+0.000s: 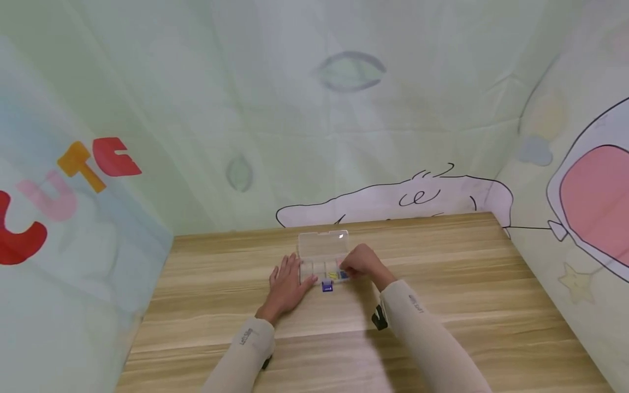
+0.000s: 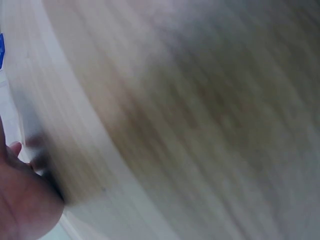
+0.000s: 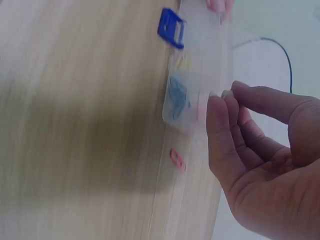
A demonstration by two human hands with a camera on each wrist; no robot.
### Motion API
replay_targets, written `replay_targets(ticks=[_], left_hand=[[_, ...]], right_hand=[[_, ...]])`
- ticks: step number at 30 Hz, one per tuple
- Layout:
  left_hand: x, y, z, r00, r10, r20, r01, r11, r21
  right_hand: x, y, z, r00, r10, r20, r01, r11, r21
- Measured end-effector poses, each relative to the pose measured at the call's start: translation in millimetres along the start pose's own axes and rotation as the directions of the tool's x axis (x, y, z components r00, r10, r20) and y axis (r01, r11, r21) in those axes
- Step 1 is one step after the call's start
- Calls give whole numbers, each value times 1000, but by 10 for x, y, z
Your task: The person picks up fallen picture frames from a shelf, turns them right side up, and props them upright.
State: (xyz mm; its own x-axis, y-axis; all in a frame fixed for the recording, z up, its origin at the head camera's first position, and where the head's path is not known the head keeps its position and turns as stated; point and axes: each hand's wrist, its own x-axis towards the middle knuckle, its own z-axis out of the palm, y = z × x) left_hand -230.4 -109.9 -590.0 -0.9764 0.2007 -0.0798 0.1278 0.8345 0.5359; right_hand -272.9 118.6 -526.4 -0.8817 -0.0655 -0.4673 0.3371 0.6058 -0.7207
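Note:
A clear plastic compartment box [image 1: 319, 267] lies on the wooden table, its see-through lid [image 1: 322, 245] tipped back and a dark blue latch [image 1: 327, 286] at its front. Yellow pieces [image 1: 333, 275] and blue pieces [image 3: 177, 97] fill two compartments; something pink [image 3: 200, 112] shows behind the blue ones. My left hand [image 1: 287, 286] rests along the box's left side, fingers extended, thumb by the front edge. Over the right end is my right hand [image 1: 362, 260], thumb and fingertips brought together; I see nothing between them. A small pink link-shaped piece [image 3: 177, 160] sits on the table beside the box.
The wooden table [image 1: 221, 327] runs back to a printed cloth wall [image 1: 280, 109], and similar cloth hangs at left and right. Dark wrist straps [image 1: 379, 318] show under the light sleeves [image 1: 422, 333].

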Motion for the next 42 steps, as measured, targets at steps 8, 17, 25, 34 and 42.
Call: replay_targets(ticks=[8, 17, 25, 34, 42], left_hand=[[10, 27, 13, 1000, -4, 8, 4, 1000, 1], [18, 1, 22, 1000, -8, -6, 9, 1000, 10], [20, 6, 17, 1000, -10, 2, 10, 1000, 4], [24, -20, 22, 1000, 1, -3, -1, 1000, 7], [23, -16, 16, 1000, -1, 1, 1, 1000, 1]], right_hand=[[-42, -21, 112, 999, -32, -22, 31, 999, -41], [-63, -56, 86, 999, -42, -14, 42, 999, -21], [-11, -39, -50, 999, -23, -30, 23, 999, -25], [89, 100, -321, 993, 59, -99, -54, 997, 51], [97, 300, -316, 984, 109, -142, -114, 993, -29]])
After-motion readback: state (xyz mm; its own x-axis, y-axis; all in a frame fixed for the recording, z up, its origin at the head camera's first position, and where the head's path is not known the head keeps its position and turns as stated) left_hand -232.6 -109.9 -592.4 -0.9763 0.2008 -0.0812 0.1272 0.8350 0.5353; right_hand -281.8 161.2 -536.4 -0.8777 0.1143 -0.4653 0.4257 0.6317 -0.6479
